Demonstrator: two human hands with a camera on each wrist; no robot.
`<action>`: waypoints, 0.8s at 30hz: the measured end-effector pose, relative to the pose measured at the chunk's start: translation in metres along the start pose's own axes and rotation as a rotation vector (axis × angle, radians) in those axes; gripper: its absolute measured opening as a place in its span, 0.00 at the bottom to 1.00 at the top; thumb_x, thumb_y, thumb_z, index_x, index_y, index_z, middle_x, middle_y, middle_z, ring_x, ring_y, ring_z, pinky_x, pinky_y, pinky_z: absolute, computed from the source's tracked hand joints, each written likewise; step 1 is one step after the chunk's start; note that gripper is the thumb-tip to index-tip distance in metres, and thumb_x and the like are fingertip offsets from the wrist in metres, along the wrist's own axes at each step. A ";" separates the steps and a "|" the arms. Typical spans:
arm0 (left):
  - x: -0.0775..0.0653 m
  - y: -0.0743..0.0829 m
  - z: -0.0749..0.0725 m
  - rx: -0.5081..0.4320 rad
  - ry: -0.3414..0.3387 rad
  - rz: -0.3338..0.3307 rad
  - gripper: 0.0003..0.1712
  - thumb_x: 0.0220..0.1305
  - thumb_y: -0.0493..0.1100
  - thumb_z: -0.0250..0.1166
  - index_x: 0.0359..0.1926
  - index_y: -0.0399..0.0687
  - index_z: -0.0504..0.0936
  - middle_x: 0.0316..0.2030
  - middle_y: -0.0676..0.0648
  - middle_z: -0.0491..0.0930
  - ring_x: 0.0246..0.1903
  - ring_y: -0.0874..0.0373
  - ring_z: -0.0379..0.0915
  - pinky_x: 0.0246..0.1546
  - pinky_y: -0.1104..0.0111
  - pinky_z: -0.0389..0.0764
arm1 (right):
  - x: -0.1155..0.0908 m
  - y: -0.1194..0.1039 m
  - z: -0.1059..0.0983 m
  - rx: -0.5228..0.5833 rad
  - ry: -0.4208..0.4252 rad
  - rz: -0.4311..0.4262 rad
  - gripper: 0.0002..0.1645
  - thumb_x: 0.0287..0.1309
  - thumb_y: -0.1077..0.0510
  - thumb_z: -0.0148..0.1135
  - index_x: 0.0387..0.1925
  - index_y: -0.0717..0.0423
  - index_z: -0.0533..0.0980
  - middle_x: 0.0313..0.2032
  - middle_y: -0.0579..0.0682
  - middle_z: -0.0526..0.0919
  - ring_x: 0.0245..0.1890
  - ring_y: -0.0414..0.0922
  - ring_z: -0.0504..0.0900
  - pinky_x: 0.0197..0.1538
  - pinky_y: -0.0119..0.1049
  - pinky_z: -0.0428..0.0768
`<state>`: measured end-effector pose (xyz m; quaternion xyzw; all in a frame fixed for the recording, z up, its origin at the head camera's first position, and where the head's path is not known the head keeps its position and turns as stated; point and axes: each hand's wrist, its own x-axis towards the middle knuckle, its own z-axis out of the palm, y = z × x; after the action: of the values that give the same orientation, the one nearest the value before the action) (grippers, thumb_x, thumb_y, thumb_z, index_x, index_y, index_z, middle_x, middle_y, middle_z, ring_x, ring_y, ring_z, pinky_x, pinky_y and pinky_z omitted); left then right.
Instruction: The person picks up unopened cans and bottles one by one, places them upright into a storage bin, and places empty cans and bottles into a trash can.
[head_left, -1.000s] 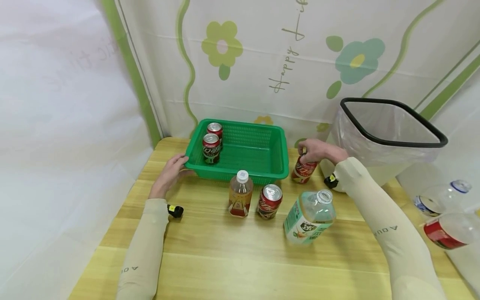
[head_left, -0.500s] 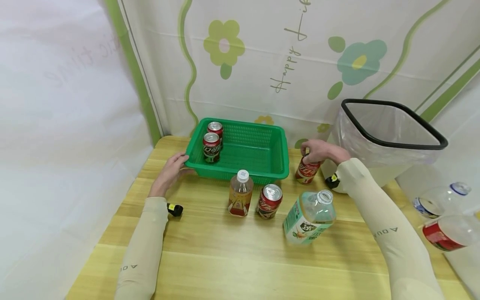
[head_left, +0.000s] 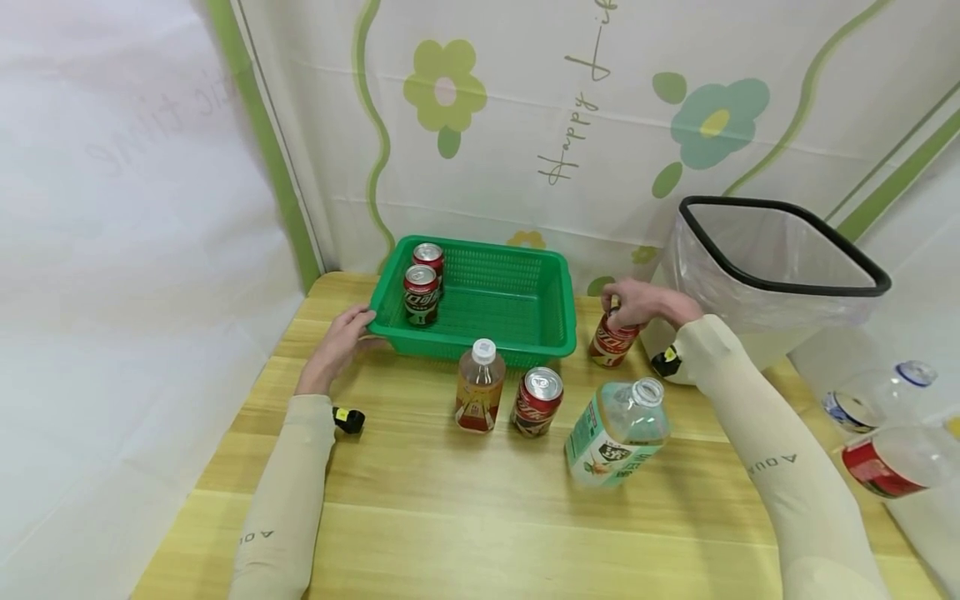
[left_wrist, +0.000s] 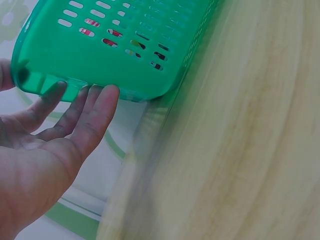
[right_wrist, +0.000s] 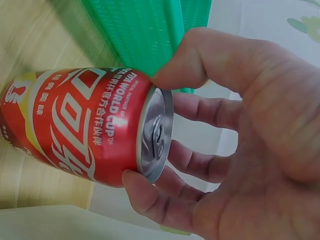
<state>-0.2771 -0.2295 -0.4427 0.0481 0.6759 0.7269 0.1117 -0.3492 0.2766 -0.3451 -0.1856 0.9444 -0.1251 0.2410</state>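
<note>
At the left end of the green basket (head_left: 472, 342), my left hand (head_left: 341, 343) holds the rim. The left wrist view shows fingertips (left_wrist: 107, 95) against the rim's underside, with another digit at its far side. My right hand (head_left: 637, 302) grips a red cola can (head_left: 612, 342) by its top, between the basket and the bin. In the right wrist view, the thumb and fingers surround the lid, with the pull tab showing. Two cola cans, a front one (head_left: 422, 300) and a back one (head_left: 430, 254), stand upright in the basket's left part.
In front of the basket stand a small white-capped bottle (head_left: 480, 392), another cola can (head_left: 537, 404) and a large uncapped bottle (head_left: 618, 437). A lined bin (head_left: 757, 321) with a black rim is at right. Two clear bottles (head_left: 873, 404) (head_left: 888, 467) lie near the right edge.
My right hand and the cola can in it have shifted slightly to the right since a second ago. The left hand stays at the basket's rim.
</note>
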 end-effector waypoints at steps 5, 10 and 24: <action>0.006 -0.008 -0.004 0.003 0.011 0.010 0.29 0.79 0.46 0.43 0.71 0.30 0.55 0.66 0.29 0.56 0.45 0.65 0.75 0.69 0.40 0.63 | -0.001 -0.002 -0.001 -0.006 -0.024 -0.014 0.22 0.49 0.63 0.63 0.48 0.60 0.70 0.40 0.61 0.75 0.32 0.48 0.78 0.28 0.36 0.83; 0.010 -0.015 -0.007 0.008 0.021 0.012 0.29 0.79 0.47 0.44 0.70 0.30 0.56 0.66 0.30 0.57 0.46 0.65 0.75 0.69 0.41 0.63 | 0.000 -0.001 0.000 -0.016 -0.014 -0.028 0.20 0.48 0.64 0.63 0.45 0.59 0.71 0.39 0.59 0.74 0.30 0.46 0.76 0.27 0.34 0.80; 0.009 -0.015 -0.006 0.009 0.014 0.024 0.30 0.79 0.45 0.43 0.71 0.29 0.54 0.65 0.29 0.58 0.47 0.64 0.74 0.69 0.41 0.64 | 0.002 -0.002 0.003 -0.054 0.020 -0.033 0.20 0.45 0.63 0.63 0.44 0.58 0.72 0.40 0.59 0.74 0.30 0.47 0.75 0.26 0.33 0.76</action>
<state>-0.2859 -0.2328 -0.4587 0.0517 0.6793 0.7255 0.0979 -0.3488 0.2739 -0.3478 -0.2062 0.9466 -0.1056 0.2243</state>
